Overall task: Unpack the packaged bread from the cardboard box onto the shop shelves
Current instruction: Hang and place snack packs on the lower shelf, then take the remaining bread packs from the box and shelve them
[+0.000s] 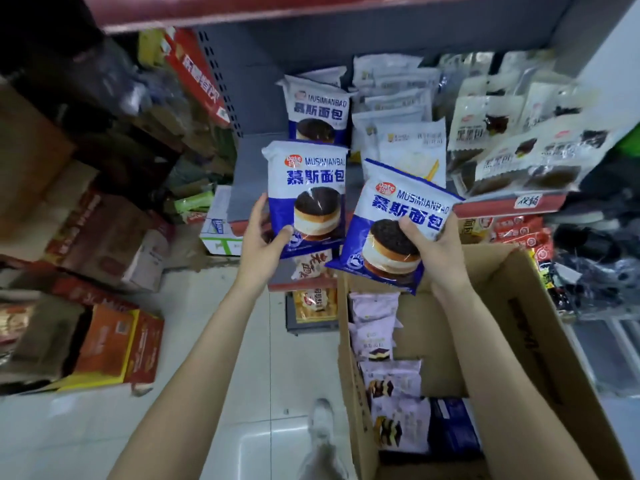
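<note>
Each hand carries one blue-and-white mousse-bread packet, lifted clear of the cardboard box (519, 306) and brought up toward the grey shelf (249, 188) beyond it. The left hand (263, 244) pinches its packet (306, 195) by the lower left corner, thumb on the printed front and fingers behind, so the packet stands upright and faces forward — apparently the way it should sit on display. The right hand (433, 247) grips the second packet (394, 230) at its lower right edge, thumb pressed over the picture of the cake, and this one tilts clockwise, directly above the box's far left corner.

Past the box, on the shelf, an identical packet (317, 109) already stands upright against the back panel, with the left-hand packet held just in front of it; that looks like the start of a row, and the held packets are probably meant to go in front of or beside it. To the right of that row lie pale packets (398, 109) and dark-printed ones (512, 147), leaning loosely.

Inside the box, along its left wall, pale lilac layered-cake packets (384, 344) stand on edge in a line, so plenty is left to unpack. Holding by corners keeps the soft bread from being squeezed — a sensible grip, I judge.
</note>
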The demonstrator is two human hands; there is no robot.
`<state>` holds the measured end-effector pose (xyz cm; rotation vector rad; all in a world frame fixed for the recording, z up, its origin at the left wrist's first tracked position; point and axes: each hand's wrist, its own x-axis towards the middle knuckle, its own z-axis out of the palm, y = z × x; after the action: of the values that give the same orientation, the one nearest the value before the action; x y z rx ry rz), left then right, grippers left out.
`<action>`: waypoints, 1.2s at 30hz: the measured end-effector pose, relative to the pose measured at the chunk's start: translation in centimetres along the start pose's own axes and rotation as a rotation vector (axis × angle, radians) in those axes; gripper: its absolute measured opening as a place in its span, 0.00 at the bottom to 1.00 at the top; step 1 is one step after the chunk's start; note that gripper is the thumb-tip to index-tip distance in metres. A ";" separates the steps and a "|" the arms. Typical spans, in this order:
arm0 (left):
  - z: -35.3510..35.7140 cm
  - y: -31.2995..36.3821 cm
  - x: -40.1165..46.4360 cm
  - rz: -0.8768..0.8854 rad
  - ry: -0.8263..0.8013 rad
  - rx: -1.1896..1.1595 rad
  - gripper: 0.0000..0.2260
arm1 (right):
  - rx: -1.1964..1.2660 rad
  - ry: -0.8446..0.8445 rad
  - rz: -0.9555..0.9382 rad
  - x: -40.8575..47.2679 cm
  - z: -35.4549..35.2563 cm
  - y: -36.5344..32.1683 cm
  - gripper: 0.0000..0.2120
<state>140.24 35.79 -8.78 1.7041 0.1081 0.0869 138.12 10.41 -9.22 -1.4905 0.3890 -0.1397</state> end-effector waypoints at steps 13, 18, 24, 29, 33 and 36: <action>0.8 -2.5 16.7 0.143 -0.176 0.294 0.30 | -0.224 0.216 -0.122 6.2 8.1 -3.0 0.46; 1.1 -3.6 20.2 0.084 -0.024 0.633 0.29 | -0.402 0.114 -0.208 8.1 10.5 -3.0 0.47; 1.0 -4.9 21.1 -0.183 -0.091 0.136 0.19 | -0.588 0.225 -0.318 11.5 15.3 -1.4 0.30; 1.5 -5.2 20.0 -0.196 -0.208 0.032 0.20 | -0.840 0.416 -0.444 11.8 16.2 0.1 0.27; 1.8 -3.6 16.9 -0.169 -0.136 0.135 0.25 | -0.887 0.382 -0.507 10.2 14.5 1.0 0.23; 2.0 -2.0 13.2 -0.073 0.029 0.246 0.22 | -0.793 0.291 -0.605 7.2 11.6 2.0 0.17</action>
<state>153.58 35.73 -11.13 1.9422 0.2096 0.0452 148.46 19.12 -12.04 -2.3553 0.2131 -0.7574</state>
